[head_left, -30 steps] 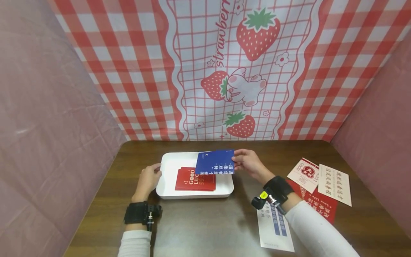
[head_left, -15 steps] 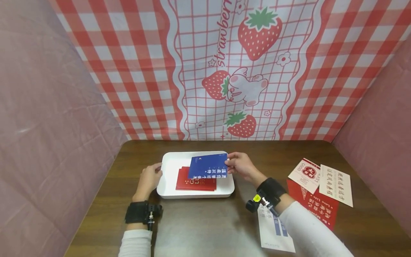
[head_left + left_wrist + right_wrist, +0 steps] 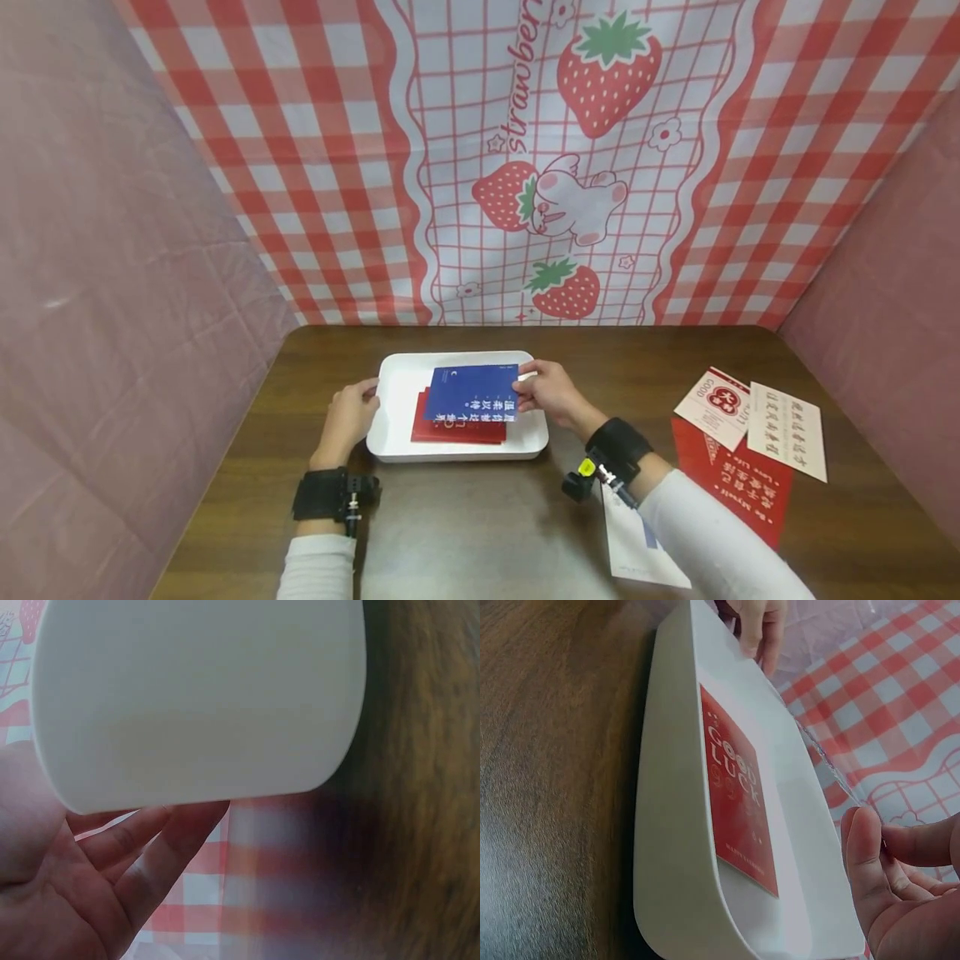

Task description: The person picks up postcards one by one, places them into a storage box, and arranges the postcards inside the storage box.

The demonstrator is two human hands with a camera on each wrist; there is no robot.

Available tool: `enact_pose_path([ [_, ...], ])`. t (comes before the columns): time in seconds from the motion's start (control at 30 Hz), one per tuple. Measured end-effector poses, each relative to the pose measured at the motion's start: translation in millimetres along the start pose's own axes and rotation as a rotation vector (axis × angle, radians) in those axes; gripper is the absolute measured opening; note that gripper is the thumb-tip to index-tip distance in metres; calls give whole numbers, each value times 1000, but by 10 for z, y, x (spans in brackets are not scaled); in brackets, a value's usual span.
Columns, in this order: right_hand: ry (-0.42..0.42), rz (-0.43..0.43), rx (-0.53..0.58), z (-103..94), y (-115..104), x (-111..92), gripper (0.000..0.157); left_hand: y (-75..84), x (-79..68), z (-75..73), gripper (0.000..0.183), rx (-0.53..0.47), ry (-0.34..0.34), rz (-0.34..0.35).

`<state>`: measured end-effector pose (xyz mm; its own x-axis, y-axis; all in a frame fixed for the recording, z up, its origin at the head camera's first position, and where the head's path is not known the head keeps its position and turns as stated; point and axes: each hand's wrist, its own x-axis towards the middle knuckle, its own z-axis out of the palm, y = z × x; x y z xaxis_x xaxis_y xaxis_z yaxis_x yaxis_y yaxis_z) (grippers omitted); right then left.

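Observation:
My right hand pinches a dark blue card with white lettering by its right edge. The card hangs tilted over the white tray, covering part of the red cards in it. In the right wrist view, the blue card shows only as a thin edge between thumb and fingers. A red card reading GOOD LUCK lies in the tray. My left hand holds the tray's left end near the far corner; in the left wrist view, the tray wall hides the tips of its fingers.
To the right lie a red card, a cream card and a white card with a red emblem, overlapping. Nearer, a white card is partly hidden by the right forearm. A checked strawberry cloth hangs behind the table.
My right hand has carried the blue card leftward and slightly nearer, from the tray's right side to above its middle, over the red cards. The left hand has stayed at the tray's left end.

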<state>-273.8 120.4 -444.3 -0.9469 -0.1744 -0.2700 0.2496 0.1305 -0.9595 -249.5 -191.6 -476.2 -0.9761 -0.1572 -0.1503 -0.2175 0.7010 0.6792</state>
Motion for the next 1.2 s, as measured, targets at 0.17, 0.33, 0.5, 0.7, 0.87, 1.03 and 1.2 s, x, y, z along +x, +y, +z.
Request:
enact_pose_path([
  [0.17, -8, -6, -34, 81, 37, 6, 30, 4, 8, -5, 43, 5, -9, -13],
  [0.33, -11, 2, -47, 115, 85, 14, 29, 14, 11, 0, 44, 7, -10, -14],
  [0.5, -8, 13, -51, 116, 114, 25, 27, 25, 16, 0, 43, 8, 0, -6],
  [0.7, -4, 42, -89, 106, 128, 22, 34, 34, -9, -11, 43, 2, -6, -16],
  [0.87, 13, 36, -165, 83, 135, 17, 37, 26, -8, -24, 43, 0, -12, -11],
  [1.03, -11, 18, -215, 54, 149, -6, 34, 28, -11, -23, 43, 3, -9, -11],
  [1.2, -42, 5, -227, 19, 144, -26, 32, 29, -8, -10, 43, 5, -2, -14],
])
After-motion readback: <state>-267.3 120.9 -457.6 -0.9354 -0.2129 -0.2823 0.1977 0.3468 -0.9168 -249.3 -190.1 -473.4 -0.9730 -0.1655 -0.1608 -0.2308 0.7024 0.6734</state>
